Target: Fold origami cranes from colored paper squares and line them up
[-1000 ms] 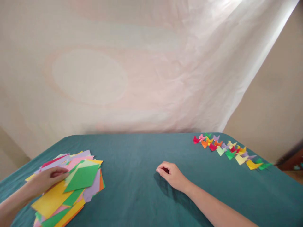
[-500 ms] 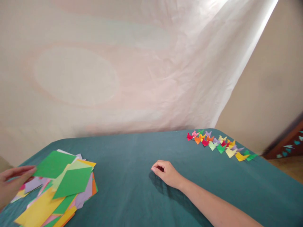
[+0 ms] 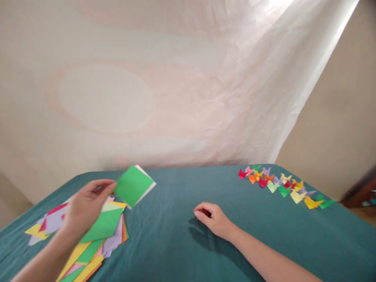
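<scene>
At the left, a loose pile of coloured paper (image 3: pixel 102 227) lies spread on the green-covered table (image 3: pixel 164 243), with yellow, lilac and crimson corners at its outer side and lilac and orange edges at its inner side. The left forearm and left hand (image 3: pixel 86 199) pass above it and hide much of its middle. The left thumb and fingers pinch one corner of a green sheet (image 3: pixel 132 186), which hangs tilted in the air just beyond the pile's far right corner; a white strip shows along its right edges, whether underside or second sheet I cannot tell. Behind, a pale hanging cloth (image 3: pixel 188 98) drops to the table's far edge. Right of centre, the right hand (image 3: pixel 216 219) is low over the tabletop, fingers curled in to meet the thumb, its shadow beside it. Farther right, small folded paper birds (image 3: pixel 284 191) stand in slanting rows along the table's edge, well apart from both hands.
</scene>
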`<state>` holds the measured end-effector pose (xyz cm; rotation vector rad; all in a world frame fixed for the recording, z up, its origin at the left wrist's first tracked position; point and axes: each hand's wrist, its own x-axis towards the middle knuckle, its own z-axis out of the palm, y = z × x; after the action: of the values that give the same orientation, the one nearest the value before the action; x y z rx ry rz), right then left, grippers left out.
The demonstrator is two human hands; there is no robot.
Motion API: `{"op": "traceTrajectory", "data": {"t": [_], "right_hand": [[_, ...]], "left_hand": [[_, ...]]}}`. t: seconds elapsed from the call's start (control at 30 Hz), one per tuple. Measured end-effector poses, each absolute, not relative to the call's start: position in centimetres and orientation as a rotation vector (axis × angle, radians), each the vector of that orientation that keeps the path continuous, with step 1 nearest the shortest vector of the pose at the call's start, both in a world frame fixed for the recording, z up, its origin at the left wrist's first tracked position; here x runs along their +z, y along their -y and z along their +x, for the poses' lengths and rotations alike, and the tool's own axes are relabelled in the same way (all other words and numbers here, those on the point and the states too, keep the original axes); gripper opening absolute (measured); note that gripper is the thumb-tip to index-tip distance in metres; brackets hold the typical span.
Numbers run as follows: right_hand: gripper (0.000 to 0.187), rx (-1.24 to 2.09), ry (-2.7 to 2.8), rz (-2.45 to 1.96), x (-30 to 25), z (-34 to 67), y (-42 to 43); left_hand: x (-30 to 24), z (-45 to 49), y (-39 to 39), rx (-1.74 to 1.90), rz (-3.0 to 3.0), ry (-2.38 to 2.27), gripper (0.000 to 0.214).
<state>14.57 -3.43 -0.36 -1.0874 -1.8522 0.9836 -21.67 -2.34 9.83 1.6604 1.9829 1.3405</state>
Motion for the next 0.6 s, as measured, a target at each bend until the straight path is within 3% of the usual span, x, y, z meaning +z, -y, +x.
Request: {"op": "traceTrajectory", "data": {"t": [0.13, 0.27, 0.43, 0.6], "right_hand": [[0.038, 1.115, 1.707, -1.02, -0.2, 14.6, 3.6], [0.044, 1.162, 1.606, -0.971, -0.2, 14.5, 3.5], [0.033, 1.1, 1.663, -1.011, -0.7, 14.6, 3.1], [0.03, 1.077, 1.722, -1.028, -0.7, 14.8, 3.1]], "left_hand": [[7.1, -13.5, 1.6, 1.293, 1.705, -1.458, 0.033], [4.0, -8.8, 1.2, 1.236, 1.63, -1.254, 0.024], [1.5, -7.6, 1.5, 1.233, 1.517, -1.161, 0.021], [0.6, -7.7, 1.8, 1.162, 1.489, -1.135, 0.032]]}}
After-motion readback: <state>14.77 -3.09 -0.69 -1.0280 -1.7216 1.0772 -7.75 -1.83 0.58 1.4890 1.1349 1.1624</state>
